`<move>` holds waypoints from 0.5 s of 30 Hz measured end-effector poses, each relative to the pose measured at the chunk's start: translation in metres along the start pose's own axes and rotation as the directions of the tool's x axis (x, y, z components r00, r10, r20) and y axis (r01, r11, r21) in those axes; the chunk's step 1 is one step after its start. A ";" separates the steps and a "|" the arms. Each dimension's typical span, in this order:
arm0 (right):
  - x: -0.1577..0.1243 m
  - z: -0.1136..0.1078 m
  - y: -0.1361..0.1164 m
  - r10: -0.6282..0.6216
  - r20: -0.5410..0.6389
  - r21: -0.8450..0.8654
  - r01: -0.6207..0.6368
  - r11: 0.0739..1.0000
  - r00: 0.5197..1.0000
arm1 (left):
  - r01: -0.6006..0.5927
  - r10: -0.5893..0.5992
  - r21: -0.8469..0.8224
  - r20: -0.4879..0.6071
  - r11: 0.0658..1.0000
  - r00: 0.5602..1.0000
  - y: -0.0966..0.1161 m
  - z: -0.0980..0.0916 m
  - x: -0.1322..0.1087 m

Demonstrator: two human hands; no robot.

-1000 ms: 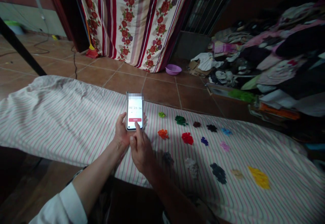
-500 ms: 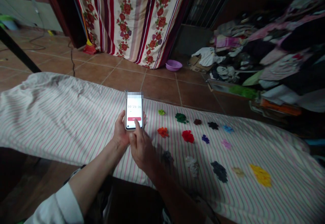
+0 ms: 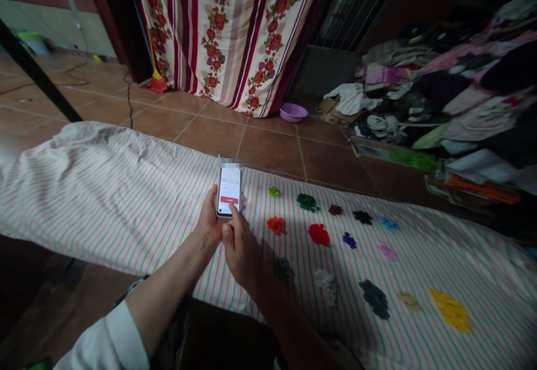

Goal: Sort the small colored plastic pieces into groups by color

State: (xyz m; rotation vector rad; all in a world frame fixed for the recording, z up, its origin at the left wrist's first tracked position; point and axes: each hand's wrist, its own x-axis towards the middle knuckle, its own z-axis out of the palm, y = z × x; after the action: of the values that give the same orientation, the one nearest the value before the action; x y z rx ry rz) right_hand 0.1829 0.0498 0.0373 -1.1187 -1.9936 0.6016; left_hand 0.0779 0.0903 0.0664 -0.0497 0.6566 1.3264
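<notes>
In the head view, my left hand (image 3: 211,217) is wrapped round a smartphone (image 3: 230,189) from below and the left side, its fingertips showing at the phone's right edge. The lit screen shows a timer readout and a red button; its top is blurred out. My right hand (image 3: 242,246) holds nothing. Its index finger stretches to the lower screen near the red button, with the thumb apart. Just right of my hands, an orange pile (image 3: 276,225), a lime green pile (image 3: 274,191) and a red pile (image 3: 319,234) of small pieces lie on a striped cloth (image 3: 138,191).
More small piles spread rightward, including a dark green pile (image 3: 307,202), a dark grey pile (image 3: 375,298) and a yellow pile (image 3: 450,309). Beyond the cloth are a purple basin (image 3: 293,113), a floral curtain (image 3: 235,34), a broom (image 3: 157,83) and heaped clothes (image 3: 419,74).
The whole view has shifted, so hands, phone and piles sit slightly lower and further right. My hands keep the same hold and touch on the phone.
</notes>
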 end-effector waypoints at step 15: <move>0.009 -0.020 0.011 -0.018 -0.052 -0.073 0.014 0.997 0.998 | -0.193 0.198 0.070 -0.075 0.979 0.977 -0.012 -0.003 0.023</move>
State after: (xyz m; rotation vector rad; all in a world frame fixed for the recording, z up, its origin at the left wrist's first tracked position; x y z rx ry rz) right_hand 0.2016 0.0636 0.0449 -1.1489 -1.9907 0.4897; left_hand 0.0896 0.1062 0.0489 0.0119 0.7884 1.4983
